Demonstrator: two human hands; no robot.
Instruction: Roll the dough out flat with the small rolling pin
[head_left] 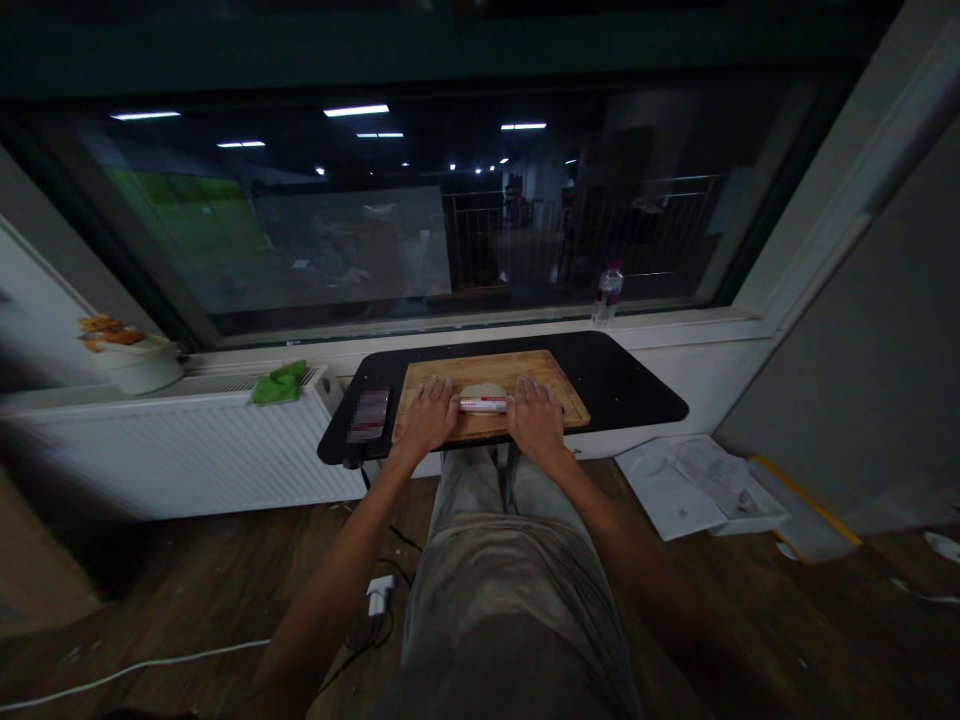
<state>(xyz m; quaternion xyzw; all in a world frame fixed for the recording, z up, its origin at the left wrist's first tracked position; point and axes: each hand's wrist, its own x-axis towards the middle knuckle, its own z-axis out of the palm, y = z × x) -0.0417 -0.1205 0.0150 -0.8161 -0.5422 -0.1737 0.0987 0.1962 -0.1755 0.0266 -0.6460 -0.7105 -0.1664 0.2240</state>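
Head view: left hand (433,412) and right hand (535,412) rest over a white, red-printed cylinder (484,405) across a pale, round disc (481,389). Whether either grip is clamped, I cannot tell.

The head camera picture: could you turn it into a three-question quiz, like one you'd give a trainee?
1. Which thing spans the gap between the left hand and the right hand?
2. True or false: the bottle stands on the windowsill.
3. The green cloth lies on: a) the floor; b) the radiator; c) the table.

Key: 1. The white-and-red roller. 2. True. 3. b.
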